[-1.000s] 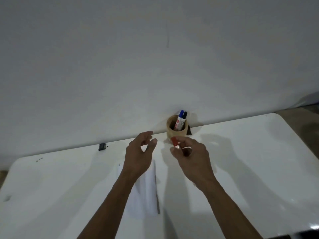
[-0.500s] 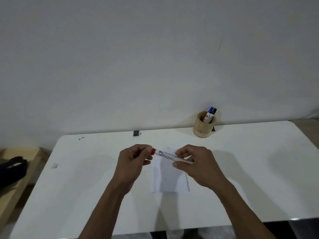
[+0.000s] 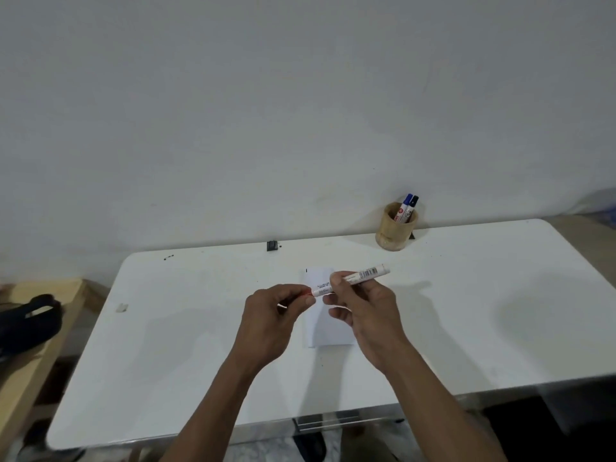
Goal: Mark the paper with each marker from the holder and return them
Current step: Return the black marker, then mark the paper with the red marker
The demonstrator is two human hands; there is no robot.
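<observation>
Head view: red marker (image 3: 353, 280) gripped between both hands' fingers (image 3: 336, 281) above paper (image 3: 328, 331).

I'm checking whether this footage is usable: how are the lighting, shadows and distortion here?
Head view: dim, even light; soft shadows on the white table right of the hands; wide-angle bowing of the table edges; the barcode on the white red-capped marker shows but its small print is unreadable; the round wooden holder is reasonably sharp.
</observation>
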